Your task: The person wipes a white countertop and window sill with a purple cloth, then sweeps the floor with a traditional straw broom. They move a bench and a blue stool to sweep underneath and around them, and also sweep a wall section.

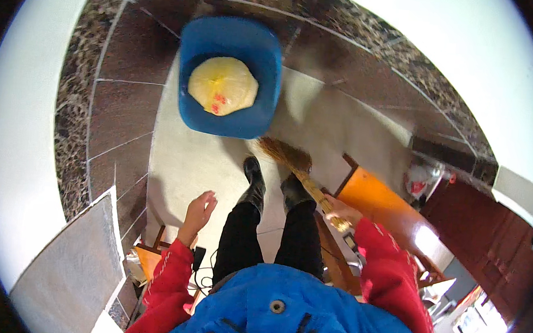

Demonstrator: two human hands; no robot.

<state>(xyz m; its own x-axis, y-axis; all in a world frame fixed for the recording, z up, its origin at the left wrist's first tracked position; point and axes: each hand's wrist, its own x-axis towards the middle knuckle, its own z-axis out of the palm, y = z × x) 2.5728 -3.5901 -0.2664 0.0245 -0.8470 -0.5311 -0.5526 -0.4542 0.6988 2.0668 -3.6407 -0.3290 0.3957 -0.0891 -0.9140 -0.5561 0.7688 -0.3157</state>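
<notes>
My right hand point(346, 211) grips the bound handle of a straw hand broom point(311, 187). Its bristles fan out over the floor in front of my boots, close to the lower right corner of a blue plastic bin point(232, 37). Inside the bin lies a rounded, pale yellow item point(224, 81) with red markings; what it is made of I cannot tell. My left hand point(198, 213) hangs in the air to the left of my legs, holding nothing, with thumb and fingers slightly apart.
Brown tiles point(123, 108) border the pale floor point(192, 160) along the walls. An orange wooden bench point(381, 196) stands to my right. Near my left forearm are another wooden piece point(149, 258) and black cables point(199, 278). A grey panel point(75, 264) is at lower left.
</notes>
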